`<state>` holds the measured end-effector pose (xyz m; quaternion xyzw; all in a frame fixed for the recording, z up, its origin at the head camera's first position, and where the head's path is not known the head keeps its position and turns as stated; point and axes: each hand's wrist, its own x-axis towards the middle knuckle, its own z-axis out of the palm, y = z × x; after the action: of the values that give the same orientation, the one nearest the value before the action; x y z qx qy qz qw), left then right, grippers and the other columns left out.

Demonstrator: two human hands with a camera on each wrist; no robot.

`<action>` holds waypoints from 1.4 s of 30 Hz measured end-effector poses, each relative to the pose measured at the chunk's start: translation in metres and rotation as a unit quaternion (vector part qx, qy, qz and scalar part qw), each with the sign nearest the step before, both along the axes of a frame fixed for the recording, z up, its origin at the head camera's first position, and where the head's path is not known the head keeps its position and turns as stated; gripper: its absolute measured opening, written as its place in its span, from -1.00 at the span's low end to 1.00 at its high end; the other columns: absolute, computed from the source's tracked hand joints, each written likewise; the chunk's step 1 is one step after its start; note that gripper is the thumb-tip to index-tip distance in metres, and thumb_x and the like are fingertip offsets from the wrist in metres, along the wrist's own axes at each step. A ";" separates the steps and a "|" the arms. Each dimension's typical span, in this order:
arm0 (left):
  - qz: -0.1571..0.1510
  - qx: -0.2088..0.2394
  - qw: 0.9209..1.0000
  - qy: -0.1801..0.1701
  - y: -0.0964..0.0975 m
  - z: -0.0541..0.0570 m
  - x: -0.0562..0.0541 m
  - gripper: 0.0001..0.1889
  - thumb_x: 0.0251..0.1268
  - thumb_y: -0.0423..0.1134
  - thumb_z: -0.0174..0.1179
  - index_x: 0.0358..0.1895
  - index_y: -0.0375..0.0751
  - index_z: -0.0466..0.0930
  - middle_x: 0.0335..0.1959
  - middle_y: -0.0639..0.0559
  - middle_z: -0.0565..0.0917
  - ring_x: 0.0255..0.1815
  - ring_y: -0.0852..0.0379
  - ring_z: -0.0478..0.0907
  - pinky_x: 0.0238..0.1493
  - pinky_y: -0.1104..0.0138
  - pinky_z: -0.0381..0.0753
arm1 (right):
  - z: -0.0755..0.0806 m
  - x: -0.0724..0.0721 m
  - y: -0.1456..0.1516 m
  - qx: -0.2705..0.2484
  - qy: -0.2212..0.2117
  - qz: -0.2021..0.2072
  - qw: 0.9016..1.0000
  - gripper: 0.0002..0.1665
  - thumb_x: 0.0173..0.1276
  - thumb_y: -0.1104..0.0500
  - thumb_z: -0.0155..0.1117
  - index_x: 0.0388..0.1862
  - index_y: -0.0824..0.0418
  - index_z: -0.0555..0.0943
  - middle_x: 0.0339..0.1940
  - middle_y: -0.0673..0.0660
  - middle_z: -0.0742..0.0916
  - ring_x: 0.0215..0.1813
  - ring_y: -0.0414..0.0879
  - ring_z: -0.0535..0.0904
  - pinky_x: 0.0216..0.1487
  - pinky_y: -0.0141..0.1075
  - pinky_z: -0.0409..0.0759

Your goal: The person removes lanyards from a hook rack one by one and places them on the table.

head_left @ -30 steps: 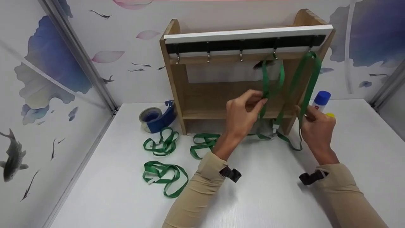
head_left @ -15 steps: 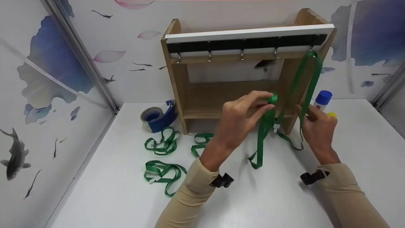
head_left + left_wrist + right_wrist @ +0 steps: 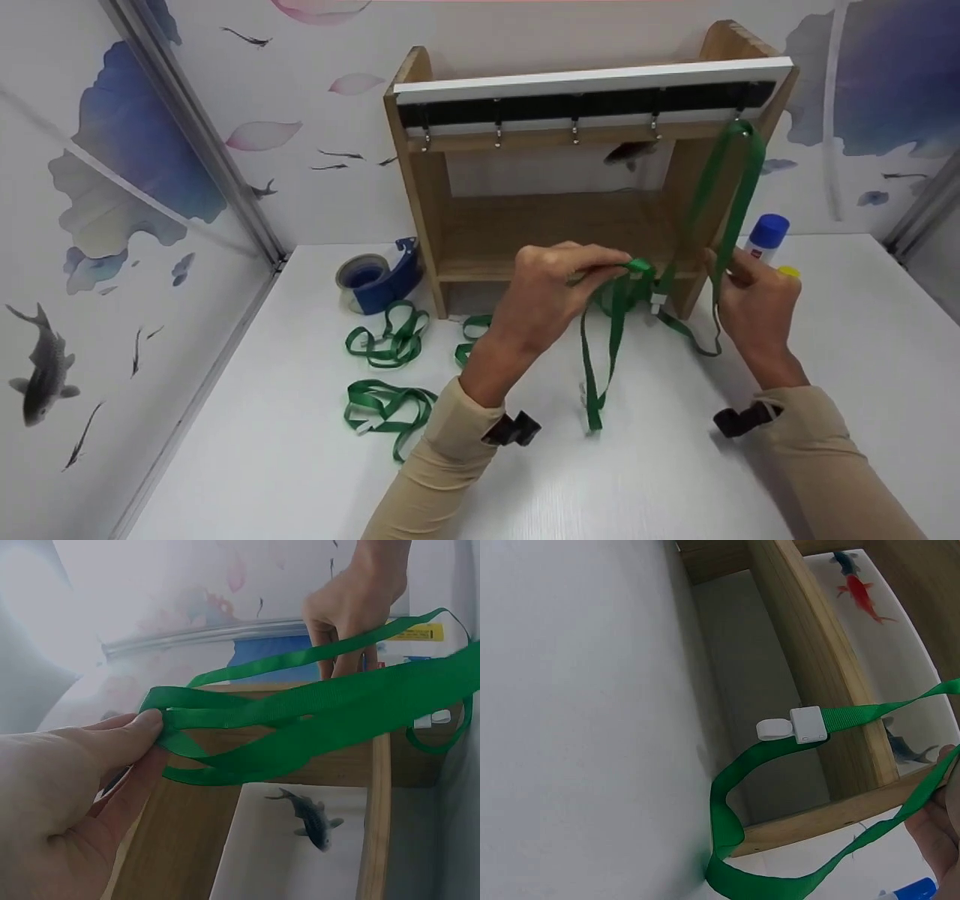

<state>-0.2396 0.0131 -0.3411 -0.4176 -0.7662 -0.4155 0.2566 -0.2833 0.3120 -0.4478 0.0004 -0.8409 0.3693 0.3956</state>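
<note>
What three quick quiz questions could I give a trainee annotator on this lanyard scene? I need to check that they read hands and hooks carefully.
1. True or false: the left hand pinches a green lanyard that hangs free of the hook rail.
2. Which hook carries the hanging lanyard that the right hand holds?
A. the far left hook
B. the middle hook
C. the far right hook
3. Fill in: beside the rack's left post stands a blue ____.

Key:
1. True; its folded top sits between finger and thumb, below the shelf.
2. C
3. tape dispenser
</note>
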 end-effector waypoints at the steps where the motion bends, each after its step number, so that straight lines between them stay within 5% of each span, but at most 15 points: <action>1: 0.004 -0.003 1.000 0.002 0.000 -0.001 -0.001 -0.83 0.47 -0.33 0.39 0.02 -0.23 0.88 -0.07 -0.05 0.91 -0.02 0.11 0.87 0.09 0.59 0.70 | 0.000 0.000 0.000 -0.001 0.001 0.001 1.000 -0.63 0.55 0.11 0.45 0.08 0.41 0.80 -0.01 0.42 0.86 0.06 0.40 0.82 -0.08 -0.85 0.33; 8: 0.024 -0.032 0.999 0.014 -0.005 -0.002 -0.006 -0.84 0.53 -0.32 0.34 -0.02 -0.21 0.89 -0.03 -0.06 0.87 0.05 0.07 0.81 0.13 0.52 0.73 | 0.001 -0.001 -0.001 0.001 0.010 0.006 1.000 -0.63 0.55 0.11 0.45 0.07 0.41 0.81 -0.05 0.40 0.87 -0.01 0.37 0.84 -0.10 -0.84 0.34; 15: 0.048 -0.043 0.998 0.010 -0.011 0.000 -0.010 -0.85 0.52 -0.25 0.37 -0.03 -0.09 0.92 0.08 -0.09 0.62 0.13 0.04 0.58 0.23 0.46 0.64 | 0.001 -0.001 -0.001 -0.006 0.005 0.011 1.000 -0.64 0.55 0.09 0.45 0.07 0.38 0.81 -0.01 0.38 0.87 0.02 0.37 0.84 -0.09 -0.84 0.36; 20: 0.012 0.038 0.999 0.030 -0.010 0.006 -0.017 -0.84 0.51 -0.30 0.37 0.00 -0.20 0.89 0.03 -0.08 0.80 0.07 0.10 0.77 0.20 0.53 0.69 | 0.000 0.000 -0.001 -0.008 0.003 0.008 1.000 -0.64 0.55 0.09 0.45 0.04 0.39 0.82 -0.05 0.38 0.87 -0.01 0.38 0.84 -0.10 -0.83 0.36; 26: 0.002 0.155 0.985 0.072 -0.016 0.013 -0.021 -0.83 0.49 -0.33 0.39 0.02 -0.27 0.87 -0.05 -0.10 0.90 0.01 0.12 0.86 0.15 0.39 0.79 | -0.001 0.001 0.000 -0.005 0.008 0.004 1.000 -0.64 0.55 0.09 0.45 0.01 0.41 0.81 -0.10 0.40 0.87 -0.04 0.39 0.83 -0.10 -0.83 0.35; 29: -0.039 0.155 0.986 0.041 -0.020 0.010 -0.021 -0.82 0.51 -0.32 0.38 0.04 -0.28 0.85 -0.03 -0.12 0.89 0.05 0.13 0.86 0.16 0.33 0.80 | -0.002 0.001 0.000 -0.005 0.013 0.005 1.000 -0.65 0.55 0.11 0.46 0.01 0.42 0.81 -0.10 0.41 0.87 -0.04 0.39 0.84 -0.10 -0.83 0.35; 35: -0.112 0.124 0.983 -0.080 -0.041 -0.004 -0.015 -0.82 0.52 -0.34 0.36 0.06 -0.29 0.82 0.01 -0.12 0.88 0.07 0.16 0.85 0.13 0.26 0.83 | -0.004 0.000 0.000 0.005 0.026 0.007 1.000 -0.66 0.52 0.14 0.48 -0.03 0.46 0.81 -0.11 0.43 0.87 -0.07 0.39 0.84 -0.09 -0.84 0.35; 42: -0.139 0.069 0.971 -0.180 -0.074 -0.011 -0.010 -0.80 0.54 -0.34 0.35 0.11 -0.30 0.77 0.01 -0.14 0.84 0.03 0.12 0.86 0.14 0.18 0.84 | -0.001 0.001 0.001 -0.003 0.008 -0.001 1.000 -0.63 0.53 0.09 0.47 -0.01 0.42 0.81 -0.08 0.41 0.87 0.03 0.38 0.83 -0.05 -0.84 0.33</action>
<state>-0.2497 -0.0607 -0.3517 -0.4200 -0.7038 -0.5671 0.0820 -0.2827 0.3129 -0.4491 0.0013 -0.8365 0.3719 0.4024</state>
